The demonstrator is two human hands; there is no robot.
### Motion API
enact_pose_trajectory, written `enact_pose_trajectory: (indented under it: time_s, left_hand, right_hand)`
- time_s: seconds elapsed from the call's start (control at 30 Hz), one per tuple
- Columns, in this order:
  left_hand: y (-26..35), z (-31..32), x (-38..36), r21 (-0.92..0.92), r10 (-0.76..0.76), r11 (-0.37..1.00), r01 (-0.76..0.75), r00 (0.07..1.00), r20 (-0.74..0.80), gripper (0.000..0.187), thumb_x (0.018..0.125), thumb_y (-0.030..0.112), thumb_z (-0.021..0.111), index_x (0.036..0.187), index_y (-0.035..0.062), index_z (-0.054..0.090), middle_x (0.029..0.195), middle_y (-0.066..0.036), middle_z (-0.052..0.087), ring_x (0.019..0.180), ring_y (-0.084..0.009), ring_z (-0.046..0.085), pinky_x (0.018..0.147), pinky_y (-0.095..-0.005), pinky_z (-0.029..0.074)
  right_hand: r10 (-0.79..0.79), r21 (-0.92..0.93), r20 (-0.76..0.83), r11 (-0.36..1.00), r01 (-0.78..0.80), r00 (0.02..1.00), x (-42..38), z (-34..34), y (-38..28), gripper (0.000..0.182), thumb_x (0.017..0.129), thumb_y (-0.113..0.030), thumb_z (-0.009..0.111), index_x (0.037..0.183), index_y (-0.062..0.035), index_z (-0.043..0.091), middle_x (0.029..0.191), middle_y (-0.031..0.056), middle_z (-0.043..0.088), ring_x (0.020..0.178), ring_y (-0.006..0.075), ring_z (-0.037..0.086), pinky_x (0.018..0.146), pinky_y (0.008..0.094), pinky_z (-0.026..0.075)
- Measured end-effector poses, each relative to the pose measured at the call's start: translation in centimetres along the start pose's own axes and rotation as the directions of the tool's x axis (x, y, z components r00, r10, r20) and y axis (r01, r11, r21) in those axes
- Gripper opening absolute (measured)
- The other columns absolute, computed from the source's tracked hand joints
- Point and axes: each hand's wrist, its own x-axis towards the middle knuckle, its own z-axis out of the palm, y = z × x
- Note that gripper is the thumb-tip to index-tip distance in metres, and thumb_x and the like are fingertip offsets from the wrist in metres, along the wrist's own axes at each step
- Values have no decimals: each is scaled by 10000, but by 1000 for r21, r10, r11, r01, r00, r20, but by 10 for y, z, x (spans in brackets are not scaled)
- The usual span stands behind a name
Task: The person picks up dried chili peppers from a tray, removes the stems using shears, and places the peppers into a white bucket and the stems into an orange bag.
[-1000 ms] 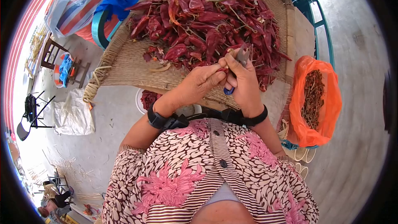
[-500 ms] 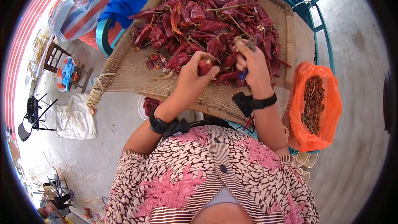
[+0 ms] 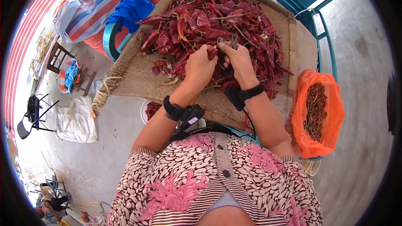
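Over the near part of a heap of dried red chili peppers, my two hands meet. My left hand is closed around a dried chili pepper, whose red skin shows between the fingers. Close against it, my right hand is wrapped round a small tool with dark metal jaws pointing away from me; most of it is hidden in the palm. The heap lies on a woven tray with a bound rim.
To the right an orange plastic bag holds dry brown stems. A white bowl with red pieces sits below the tray's near edge. Teal metal frames stand behind; a striped bag and blue cloth are at the left.
Both hands have moved slightly away from me and come together, the right hand shifting left towards the chili pepper. Both hands keep hold of what they had.
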Motion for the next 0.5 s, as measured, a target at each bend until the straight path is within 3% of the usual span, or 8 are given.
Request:
enact_pose_trajectory:
  time_s: [0.07,0.17,0.37,0.47,0.5]
  left_hand:
    - [-2,2,-2,-59,24,998,-23,1000,19,353,828,99,655,1155,-5,573,943,-203,650,845,-299,651,735,-379,497]
    - [-2,5,-15,68,307,952,-300,936,-170,374,779,69,683,1139,30,588,962,-165,639,831,-325,644,704,-390,497]
    - [14,-11,-43,290,481,847,-447,875,-57,402,739,72,723,1121,56,600,961,-110,587,820,-349,623,737,-377,502]
    - [8,-10,-44,71,571,821,-567,806,-158,395,770,79,725,1140,57,590,989,-100,603,832,-291,635,769,-360,499]
    - [10,-12,-46,-86,492,862,-499,866,-91,386,787,86,722,1146,54,585,1002,-103,607,848,-269,632,781,-354,494]
  right_hand:
    - [-20,82,40,996,17,999,-13,2,-8,238,869,-174,692,992,20,629,644,-11,544,467,67,464,426,234,394]
    - [-113,-21,14,993,113,994,-32,-1,-22,222,877,-172,685,995,13,647,660,-11,571,480,57,473,431,223,390]
    - [-203,-183,40,961,207,978,-64,-8,-36,192,870,-183,707,967,-20,673,704,-23,600,505,35,478,448,197,370]
    - [-215,-111,87,968,224,973,-71,-16,-35,168,876,-173,703,963,-31,674,695,-33,583,510,35,478,463,192,366]
    - [-209,-65,118,974,217,971,-74,-18,-34,159,878,-169,701,960,-36,674,691,-37,576,513,35,479,469,190,365]
